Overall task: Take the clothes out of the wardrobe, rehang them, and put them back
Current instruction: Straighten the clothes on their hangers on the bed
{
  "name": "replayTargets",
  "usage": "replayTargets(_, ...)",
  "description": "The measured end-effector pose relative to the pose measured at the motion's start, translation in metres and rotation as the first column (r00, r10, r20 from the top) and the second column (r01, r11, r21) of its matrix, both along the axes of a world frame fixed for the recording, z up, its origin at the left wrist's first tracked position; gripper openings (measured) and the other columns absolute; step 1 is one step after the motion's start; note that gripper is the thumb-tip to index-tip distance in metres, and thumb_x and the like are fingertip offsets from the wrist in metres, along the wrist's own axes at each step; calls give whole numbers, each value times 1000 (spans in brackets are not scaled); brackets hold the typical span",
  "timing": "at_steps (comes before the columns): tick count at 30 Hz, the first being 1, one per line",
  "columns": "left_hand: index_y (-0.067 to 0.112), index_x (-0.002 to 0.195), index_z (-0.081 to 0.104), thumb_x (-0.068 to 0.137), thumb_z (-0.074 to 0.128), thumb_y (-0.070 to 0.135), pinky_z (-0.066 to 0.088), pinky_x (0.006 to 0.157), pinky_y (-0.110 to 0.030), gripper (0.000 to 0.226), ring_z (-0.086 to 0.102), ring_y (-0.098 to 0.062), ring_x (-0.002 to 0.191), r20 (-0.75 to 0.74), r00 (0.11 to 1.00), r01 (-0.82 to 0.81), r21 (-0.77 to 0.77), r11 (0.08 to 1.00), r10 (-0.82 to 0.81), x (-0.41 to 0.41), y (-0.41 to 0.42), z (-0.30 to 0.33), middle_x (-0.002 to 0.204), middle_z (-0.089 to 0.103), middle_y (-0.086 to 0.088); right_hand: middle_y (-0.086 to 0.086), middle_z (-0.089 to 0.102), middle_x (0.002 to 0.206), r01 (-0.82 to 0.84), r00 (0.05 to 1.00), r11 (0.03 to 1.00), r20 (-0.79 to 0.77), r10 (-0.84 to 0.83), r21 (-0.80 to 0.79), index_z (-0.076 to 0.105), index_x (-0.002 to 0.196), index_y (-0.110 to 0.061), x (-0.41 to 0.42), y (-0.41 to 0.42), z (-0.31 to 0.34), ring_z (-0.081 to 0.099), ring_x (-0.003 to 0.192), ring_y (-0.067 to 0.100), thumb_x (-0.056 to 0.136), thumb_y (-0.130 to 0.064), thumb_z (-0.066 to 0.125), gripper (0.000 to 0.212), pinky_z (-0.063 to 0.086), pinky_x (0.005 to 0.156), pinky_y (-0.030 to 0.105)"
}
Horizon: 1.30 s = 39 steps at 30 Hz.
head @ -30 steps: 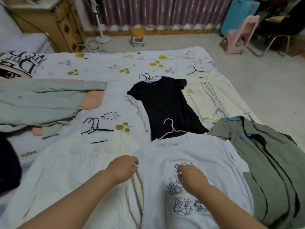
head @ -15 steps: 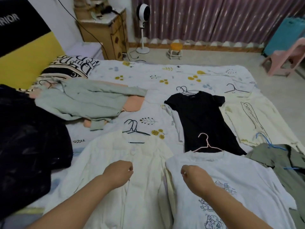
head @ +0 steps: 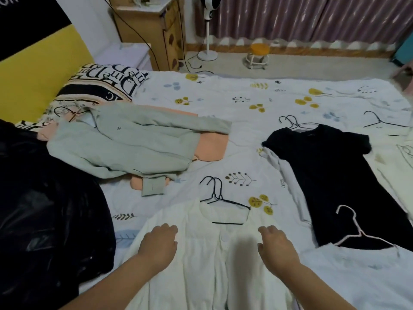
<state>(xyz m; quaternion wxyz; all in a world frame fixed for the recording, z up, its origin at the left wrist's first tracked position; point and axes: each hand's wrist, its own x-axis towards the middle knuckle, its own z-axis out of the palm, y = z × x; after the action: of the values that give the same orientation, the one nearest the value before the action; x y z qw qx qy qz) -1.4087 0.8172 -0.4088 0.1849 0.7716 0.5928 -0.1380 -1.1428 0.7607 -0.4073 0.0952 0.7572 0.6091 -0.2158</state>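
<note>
On the left, a shiny black garment is heaped at the edge of the bed; it could slide off if the sheet is tugged. Beside it, the grey-green jacket lies across a peach garment, so lifting one may drag the other.

The left hand and right hand rest on the white cardigan, on either side of its button line. Both have loosely bent fingers and hold nothing. Two black wire hangers lie at its neckline, nested together. My guess is that they could snag each other, or slip out of the collar, if the cardigan is lifted by the cloth alone. Whether either hanger already sits inside the shoulders is hard to make out.

Further right, the black dress lies over a pale garment, with a pink hanger on its hem that might catch the fabric. The white T-shirt at lower right is cut off by the frame. The wardrobe is out of view.
</note>
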Motion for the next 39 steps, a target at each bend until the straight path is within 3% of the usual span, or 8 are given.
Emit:
replayTargets(3,10,130,50,93,36,23,42,94,-28,42,50,-17,119,24,1000,-10,189,982,6,-5,32,-32,134,45,-2,9,17,153,49,998,998,35,-48,-28,15,147,-18,-5,28,-35,25,138,24,98,-25,35,53,32,105,31)
replayTargets(8,20,149,-3,100,31,36,5,117,-39,62,-3,-26,145,-57,993,-102,-46,994,99,2,65,-80,157,-12,-6,13,-3,157,74,990,994,126,-63,-84,-4,149,-18,2,62,-74,8,145,28,93,-42,49,80,24,112,32)
replayTargets(13,20,149,-3,100,27,41,0,116,-45,62,0,-22,145,-53,997,-53,7,999,54,5,90,-111,158,-2,1,5,7,157,125,991,984,59,-118,-124,-9,149,-17,14,84,-103,12,145,24,78,-41,69,108,26,113,33)
replayTargets(21,17,105,48,97,33,46,31,71,-31,33,54,-23,103,49,999,7,149,989,-14,6,104,-96,102,58,-2,1,43,125,123,978,990,178,-109,-69,32,128,-20,6,82,-87,40,123,22,77,-46,68,68,36,95,33)
replayTargets(27,21,86,35,97,30,49,20,47,-24,30,45,-16,73,125,988,58,259,964,-92,-9,79,-42,64,34,7,-10,48,76,298,947,952,-151,-285,69,37,74,-25,12,53,-27,49,81,20,74,-28,68,32,31,62,28)
replayTargets(32,18,82,56,84,63,42,9,43,-18,25,61,-18,60,144,970,117,425,897,-195,-21,43,21,65,63,1,-5,51,73,368,916,918,-225,-331,147,42,81,-18,8,15,26,50,77,23,72,-26,72,32,32,58,30)
replayTargets(35,22,60,49,50,91,29,-1,39,-14,44,43,-12,28,92,977,132,442,887,-192,-35,13,60,37,41,7,-3,52,71,380,904,906,-282,-321,186,45,83,-16,1,-12,56,52,78,25,71,-25,76,34,35,60,32)
replayTargets(39,21,61,50,57,89,24,-3,41,-11,39,25,-11,31,144,974,79,511,856,-175,-52,-38,104,44,15,12,-5,50,73,337,910,909,-333,-248,244,47,89,-16,-12,-52,97,51,79,22,71,-21,77,35,36,63,32)
